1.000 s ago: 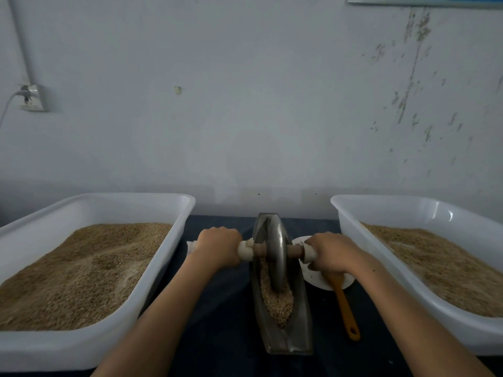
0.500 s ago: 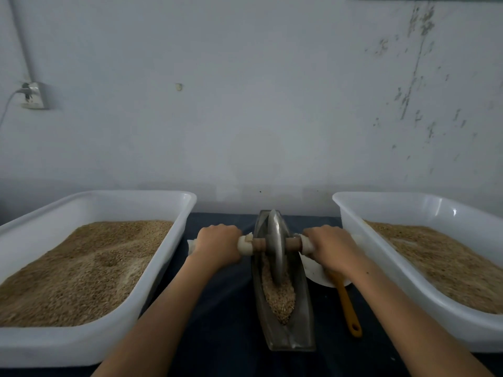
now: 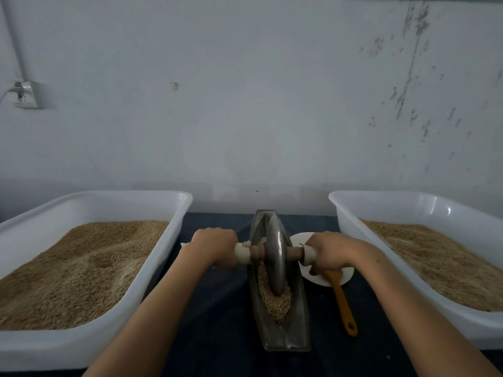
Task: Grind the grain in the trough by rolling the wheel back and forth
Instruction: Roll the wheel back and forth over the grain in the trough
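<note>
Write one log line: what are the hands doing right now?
left hand grips axle | right hand grips axle | wheel upright in trough | grain under wheel

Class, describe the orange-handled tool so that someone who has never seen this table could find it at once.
Start at the big white tub of grain on the right. Between it and the metal trough lies a small white plate. The tool rests on that plate, handle pointing toward the person: the only orange thing there.

Wheel [image 3: 275, 257] nearer along trough [image 3: 288, 330].
</note>
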`<control>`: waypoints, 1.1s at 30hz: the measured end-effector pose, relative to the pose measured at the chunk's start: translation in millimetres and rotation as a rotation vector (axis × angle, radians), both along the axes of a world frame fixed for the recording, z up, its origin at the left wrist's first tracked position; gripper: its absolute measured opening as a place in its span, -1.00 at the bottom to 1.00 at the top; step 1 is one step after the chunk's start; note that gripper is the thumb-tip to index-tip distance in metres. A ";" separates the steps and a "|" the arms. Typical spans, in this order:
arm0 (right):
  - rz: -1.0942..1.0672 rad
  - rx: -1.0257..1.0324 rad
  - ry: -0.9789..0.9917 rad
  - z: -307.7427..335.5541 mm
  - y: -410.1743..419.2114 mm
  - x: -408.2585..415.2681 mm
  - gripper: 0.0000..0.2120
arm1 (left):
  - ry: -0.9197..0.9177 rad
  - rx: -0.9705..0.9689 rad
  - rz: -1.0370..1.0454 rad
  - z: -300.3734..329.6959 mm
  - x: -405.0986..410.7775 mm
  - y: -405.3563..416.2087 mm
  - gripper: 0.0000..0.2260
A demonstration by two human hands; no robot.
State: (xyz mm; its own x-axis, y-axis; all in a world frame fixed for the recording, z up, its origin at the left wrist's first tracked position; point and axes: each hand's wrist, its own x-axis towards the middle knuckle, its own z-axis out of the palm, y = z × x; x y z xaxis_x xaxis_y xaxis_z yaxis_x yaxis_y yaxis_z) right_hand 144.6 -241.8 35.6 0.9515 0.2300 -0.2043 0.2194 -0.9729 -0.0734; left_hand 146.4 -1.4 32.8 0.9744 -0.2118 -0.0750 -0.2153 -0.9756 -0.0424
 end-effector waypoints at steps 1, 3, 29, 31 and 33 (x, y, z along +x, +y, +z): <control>0.005 -0.004 -0.016 -0.7 -0.5 0.6 -0.82 | -0.009 0.001 0.002 -0.3 0.4 0.1 -0.69; 0.018 -0.017 -0.085 -4.4 -1.0 2.8 -0.87 | -0.053 -0.001 0.009 -1.6 0.3 -0.3 -0.70; -0.035 0.039 -0.099 -14.7 -4.1 7.3 -0.84 | -0.259 0.079 -0.041 -2.3 -4.0 -7.4 -0.83; -0.017 0.020 -0.292 -19.1 0.2 7.3 -0.90 | -0.313 0.047 -0.020 -7.2 -2.0 -5.8 -0.89; 0.007 0.021 -0.435 -22.2 4.0 6.6 -0.97 | -0.337 0.006 -0.002 -11.2 -0.5 -3.4 -0.91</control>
